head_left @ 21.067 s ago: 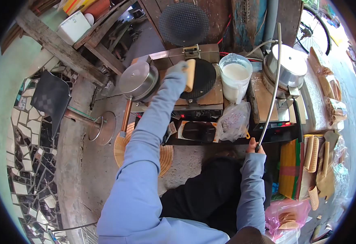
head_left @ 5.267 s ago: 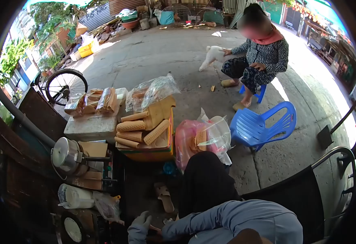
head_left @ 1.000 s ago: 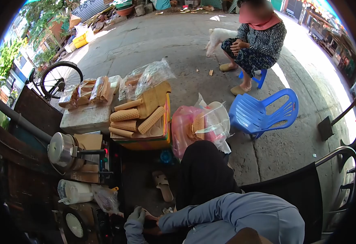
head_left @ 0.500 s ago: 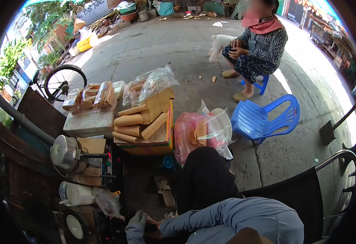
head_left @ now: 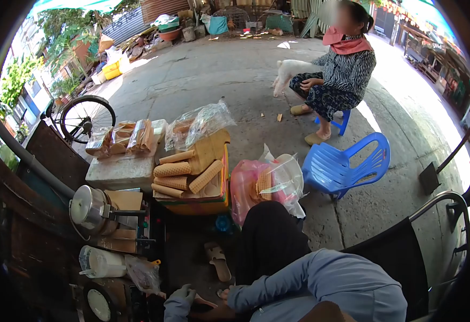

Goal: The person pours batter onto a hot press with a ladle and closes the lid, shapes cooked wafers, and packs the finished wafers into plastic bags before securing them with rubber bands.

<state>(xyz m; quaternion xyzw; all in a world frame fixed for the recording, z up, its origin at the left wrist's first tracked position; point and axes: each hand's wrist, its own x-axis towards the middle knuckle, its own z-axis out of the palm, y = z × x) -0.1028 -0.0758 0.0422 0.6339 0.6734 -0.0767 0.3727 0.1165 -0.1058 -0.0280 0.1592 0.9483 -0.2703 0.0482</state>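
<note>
My left hand (head_left: pixel 184 293), in a grey glove, is low in the view beside the dark stove side; its fingers are small and dim, and their grip does not show. My right hand (head_left: pixel 220 310) reaches down in shadow just to the right of it, below the blue-grey sleeve (head_left: pixel 278 287). What lies between the two hands is too dark to make out. A tan sandal (head_left: pixel 217 261) lies on the ground ahead of them. Close to my left hand are a crumpled clear plastic bag (head_left: pixel 142 272) and a white plastic pitcher (head_left: pixel 103 263) lying sideways.
Rolled waffle wafers (head_left: pixel 174 169) lie on a yellow box (head_left: pixel 213 203). A metal pot (head_left: pixel 87 203) and round white-topped container (head_left: pixel 98 305) stand left. A pink bag (head_left: pixel 240 185) holds wafers. Beyond are a blue chair (head_left: pixel 329 167), a seated person (head_left: pixel 347 70) and a white dog (head_left: pixel 288 72).
My right arm has shifted slightly right, away from my left hand. The seated person's one hand has moved onto the dog. The view has tilted slightly.
</note>
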